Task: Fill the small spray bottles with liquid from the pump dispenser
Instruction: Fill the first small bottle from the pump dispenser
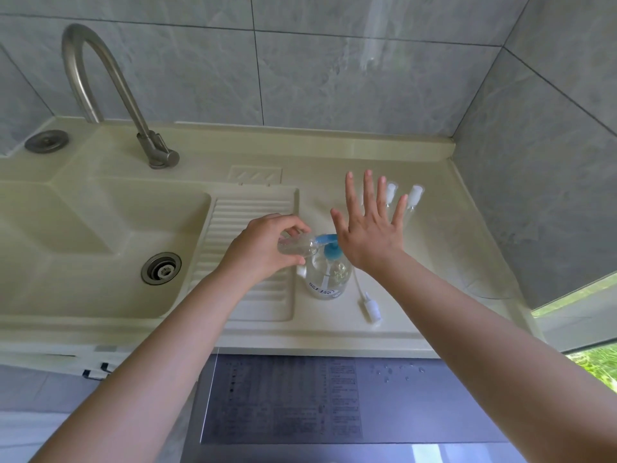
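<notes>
Left hand (267,248) curled in a grip, right hand (370,228) flat, fingers spread

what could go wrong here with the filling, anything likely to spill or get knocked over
1. The left hand holds the small bottle tilted almost sideways at the blue pump nozzle; liquid may miss its narrow mouth or run back out.
2. The right hand is flat over the pump head; an off-centre push could tip the pump dispenser.
3. The loose spray cap lies close to the counter's front edge, where the right forearm could sweep it off.
</notes>
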Demonstrator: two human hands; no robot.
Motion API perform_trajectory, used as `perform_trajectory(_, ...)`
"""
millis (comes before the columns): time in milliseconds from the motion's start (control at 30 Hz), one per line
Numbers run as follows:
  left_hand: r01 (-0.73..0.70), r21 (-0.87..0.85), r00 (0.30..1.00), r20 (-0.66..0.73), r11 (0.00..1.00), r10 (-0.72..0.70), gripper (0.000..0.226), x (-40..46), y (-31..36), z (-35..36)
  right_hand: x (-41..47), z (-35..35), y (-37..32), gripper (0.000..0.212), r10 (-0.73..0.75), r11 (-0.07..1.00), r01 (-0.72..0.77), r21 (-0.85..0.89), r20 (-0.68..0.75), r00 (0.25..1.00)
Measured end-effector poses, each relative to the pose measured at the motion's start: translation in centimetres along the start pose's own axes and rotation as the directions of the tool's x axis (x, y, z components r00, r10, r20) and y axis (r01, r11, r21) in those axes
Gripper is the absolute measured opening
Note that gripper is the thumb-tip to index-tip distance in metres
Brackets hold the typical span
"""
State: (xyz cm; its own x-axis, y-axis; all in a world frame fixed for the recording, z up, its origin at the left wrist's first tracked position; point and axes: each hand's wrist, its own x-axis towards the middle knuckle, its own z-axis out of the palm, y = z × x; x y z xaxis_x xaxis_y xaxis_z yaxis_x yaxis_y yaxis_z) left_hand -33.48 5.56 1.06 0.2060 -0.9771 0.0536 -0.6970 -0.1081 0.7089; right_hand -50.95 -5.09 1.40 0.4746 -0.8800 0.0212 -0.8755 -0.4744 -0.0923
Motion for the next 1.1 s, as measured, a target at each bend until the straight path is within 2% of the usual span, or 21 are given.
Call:
perform_trajectory(167,-0.023,0.016,1.0,0.007,1.0,0.023,0.052,0.1,-0.1,0.1,-0.3,0.8,-0.2,0.057,-0.011,1.0,0.009,0.03,0.063,0.998)
perform_trajectory(367,-0.021,0.016,1.0,-0.004,1.0,0.022,0.051,0.0,-0.2,0.2,-0.1,0.0,-0.2,0.062,-0.044,0.997,0.041,-0.061,-0.059,0.997)
perform_trajectory(567,-0.014,0.015,1.0,0.005,1.0,0.014,0.053,0.0,-0.1,0.4,-0.6,1.5,-0.6,0.057,0.025,0.996,-0.033,0.081,0.107,0.994)
perform_trajectory(667,-0.004,0.005,1.0,0.0,1.0,0.004,0.051,-0.1,0.0,0.3,-0.3,1.0,-0.5,0.061,0.033,0.999,-0.034,0.025,0.045,0.998)
perform_trajectory(767,-0.002,-0.003,1.0,-0.004,1.0,0.002,0.051,-0.1,0.1,0.0,-0.1,0.4,-0.3,0.061,0.02,0.999,-0.019,0.041,-0.02,1.0)
perform_trajectory(933,-0.001,-0.011,1.0,0.014,1.0,0.001,0.051,-0.1,0.4,0.0,-0.5,1.1,-0.6,0.056,0.02,0.999,-0.021,0.043,0.031,0.999)
perform_trajectory(1100,0.022,-0.015,0.999,0.025,1.0,-0.021,0.05,-0.1,0.7,-0.4,0.0,-0.2,-0.1,0.063,-0.036,0.996,0.028,-0.086,-0.098,0.995)
